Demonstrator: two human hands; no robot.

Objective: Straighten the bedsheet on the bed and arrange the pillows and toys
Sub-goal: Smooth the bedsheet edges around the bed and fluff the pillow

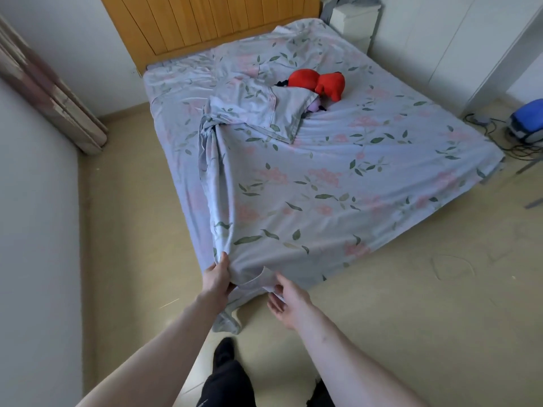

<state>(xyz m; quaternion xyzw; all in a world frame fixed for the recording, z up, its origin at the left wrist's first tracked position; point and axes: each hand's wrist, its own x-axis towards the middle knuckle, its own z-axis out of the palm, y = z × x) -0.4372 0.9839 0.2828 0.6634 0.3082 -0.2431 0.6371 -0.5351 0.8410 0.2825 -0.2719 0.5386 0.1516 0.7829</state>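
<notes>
Head view looks down across a bed [176, 160] covered by a pale blue bedsheet [323, 183] printed with pink flowers and green leaves. At the near corner of the bed the left hand [218, 278] grips a bunched fold of the sheet, fingers and thumb curled round the cloth, and a taut ridge of fabric runs from that grip up toward the middle of the bed. The right hand [286, 301] is just beside it, fingers loosely spread, fingertips touching the hem of the sheet where it hangs over the corner; whether it pinches the cloth cannot be told. A tail of sheet trails onto the tiled floor [382, 318] below the left hand. Near the middle of the bed lies a pillow [264, 110] in the same floral cover, rumpled and askew, and beside it, partly tucked under its edge, rests a red plush toy [318, 82]. A wooden headboard [205, 22] stands at the far end, with a white nightstand [352, 22] to its right. A curtain [50, 92] hangs at the left wall.
</notes>
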